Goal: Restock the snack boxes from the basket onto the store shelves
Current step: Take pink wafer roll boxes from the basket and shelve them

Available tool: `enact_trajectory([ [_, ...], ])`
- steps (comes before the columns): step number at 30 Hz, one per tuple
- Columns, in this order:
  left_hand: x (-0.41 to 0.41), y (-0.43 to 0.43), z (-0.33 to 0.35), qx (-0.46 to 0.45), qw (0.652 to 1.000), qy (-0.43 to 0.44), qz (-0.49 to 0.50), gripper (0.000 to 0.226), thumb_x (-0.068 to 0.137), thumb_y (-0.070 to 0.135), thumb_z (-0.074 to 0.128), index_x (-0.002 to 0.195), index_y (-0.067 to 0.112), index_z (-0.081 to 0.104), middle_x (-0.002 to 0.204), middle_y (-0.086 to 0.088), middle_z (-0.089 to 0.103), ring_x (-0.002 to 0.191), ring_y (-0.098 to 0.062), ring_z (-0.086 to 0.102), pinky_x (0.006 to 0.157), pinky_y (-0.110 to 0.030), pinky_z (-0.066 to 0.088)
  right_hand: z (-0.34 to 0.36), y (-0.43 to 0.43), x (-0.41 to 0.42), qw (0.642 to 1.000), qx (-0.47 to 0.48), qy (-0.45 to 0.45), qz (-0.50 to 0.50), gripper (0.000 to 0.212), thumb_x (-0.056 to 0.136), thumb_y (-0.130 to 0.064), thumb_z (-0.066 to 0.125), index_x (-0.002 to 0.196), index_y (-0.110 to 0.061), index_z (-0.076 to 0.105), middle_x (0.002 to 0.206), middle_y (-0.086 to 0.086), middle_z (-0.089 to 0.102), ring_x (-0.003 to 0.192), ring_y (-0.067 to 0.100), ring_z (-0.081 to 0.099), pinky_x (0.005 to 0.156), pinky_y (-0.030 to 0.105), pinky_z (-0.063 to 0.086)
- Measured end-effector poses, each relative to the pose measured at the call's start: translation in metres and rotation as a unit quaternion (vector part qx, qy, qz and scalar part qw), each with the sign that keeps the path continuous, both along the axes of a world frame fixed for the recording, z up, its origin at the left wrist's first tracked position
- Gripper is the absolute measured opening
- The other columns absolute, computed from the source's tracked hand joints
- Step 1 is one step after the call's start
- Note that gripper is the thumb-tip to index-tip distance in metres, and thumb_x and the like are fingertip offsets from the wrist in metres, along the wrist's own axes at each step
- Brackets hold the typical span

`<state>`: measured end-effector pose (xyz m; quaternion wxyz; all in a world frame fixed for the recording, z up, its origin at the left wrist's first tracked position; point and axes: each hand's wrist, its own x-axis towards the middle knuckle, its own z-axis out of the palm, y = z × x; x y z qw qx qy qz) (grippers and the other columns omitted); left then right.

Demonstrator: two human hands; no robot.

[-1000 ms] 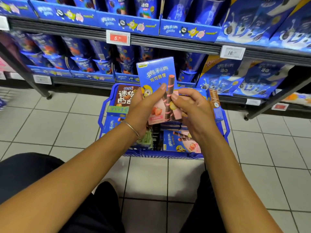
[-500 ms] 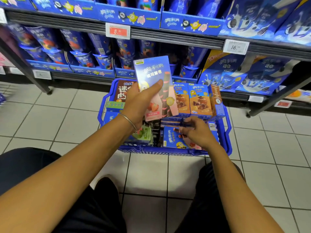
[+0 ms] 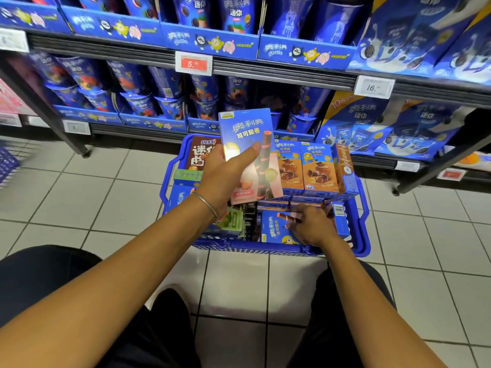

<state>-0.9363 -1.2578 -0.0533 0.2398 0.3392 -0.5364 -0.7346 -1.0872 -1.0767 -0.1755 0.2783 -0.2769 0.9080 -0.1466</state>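
Note:
My left hand [image 3: 223, 179] grips a blue-and-pink snack box [image 3: 248, 139] upright above the blue basket [image 3: 361, 235], thumb across its front. My right hand [image 3: 310, 227] reaches down into the basket and rests with curled fingers on another blue-and-pink box [image 3: 273, 229] lying flat near the front; whether it grips that box I cannot tell. Orange-and-blue boxes [image 3: 305, 168] stand at the basket's back, and a brown box [image 3: 199, 155] at its back left. The store shelves [image 3: 279, 73] rise just behind the basket.
The shelves hold blue cookie cups and large blue bags, with price tags [image 3: 193, 63] on the rails. A shelf upright's foot [image 3: 85, 154] stands left of the basket, another at the right [image 3: 396, 192]. White tiled floor lies all around. My dark-trousered knees frame the bottom.
My right hand let go of the raised box and dropped into the basket onto a flat box. My left hand keeps the box raised, now alone.

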Motion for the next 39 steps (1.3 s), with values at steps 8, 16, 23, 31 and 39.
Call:
enact_trajectory([
  [8, 0.001, 0.003, 0.003, -0.007, 1.0, 0.007, -0.007, 0.018, 0.097, 0.024, 0.076, 0.092, 0.015, 0.061, 0.065, 0.011, 0.066, 0.052, -0.009, 0.062, 0.048, -0.023, 0.048, 0.021, -0.003, -0.001, 0.998, -0.051, -0.006, 0.045, 0.047, 0.074, -0.028, 0.088, 0.117, -0.019, 0.071, 0.116, 0.005, 0.066, 0.108, 0.025, 0.064, 0.095, 0.047, 0.053],
  [16, 0.001, -0.009, 0.007, 0.011, 0.999, 0.031, 0.023, 0.015, 0.096, 0.014, 0.076, 0.09, 0.019, 0.063, 0.083, 0.005, 0.076, 0.076, -0.015, 0.075, 0.07, -0.036, 0.062, 0.06, 0.013, 0.01, 0.937, -0.294, -0.18, -0.056, 0.015, 0.087, -0.014, 0.077, 0.101, -0.021, 0.073, 0.094, -0.009, 0.077, 0.087, 0.005, 0.074, 0.068, 0.017, 0.055],
  [23, 0.007, -0.036, 0.02, 0.007, 0.997, 0.038, 0.066, 0.02, 0.096, 0.019, 0.077, 0.109, 0.009, 0.066, 0.103, -0.009, 0.078, 0.087, -0.024, 0.076, 0.075, -0.041, 0.064, 0.1, 0.014, 0.011, 0.827, -0.432, -0.278, -0.227, 0.009, 0.096, -0.015, 0.064, 0.095, -0.006, 0.066, 0.07, 0.001, 0.073, 0.055, 0.011, 0.068, 0.049, 0.021, 0.052],
  [31, 0.005, -0.025, 0.015, -0.01, 0.999, -0.036, 0.012, 0.032, 0.099, 0.037, 0.072, 0.115, 0.009, 0.067, 0.083, 0.001, 0.073, 0.055, -0.011, 0.067, 0.05, -0.027, 0.056, 0.136, -0.019, 0.029, 0.741, -0.525, -0.353, -0.225, 0.01, 0.099, -0.015, 0.059, 0.095, -0.006, 0.062, 0.088, 0.005, 0.072, 0.076, 0.019, 0.067, 0.075, 0.038, 0.057],
  [39, 0.002, -0.001, 0.009, -0.033, 0.993, 0.031, -0.106, 0.011, 0.1, 0.024, 0.072, 0.092, 0.025, 0.08, 0.089, 0.006, 0.08, 0.078, -0.012, 0.078, 0.065, -0.026, 0.06, 0.139, -0.05, 0.053, 0.828, -0.475, -0.235, -0.182, 0.028, 0.097, -0.014, 0.065, 0.116, 0.006, 0.059, 0.068, -0.005, 0.068, 0.058, 0.007, 0.063, 0.055, 0.027, 0.053],
])
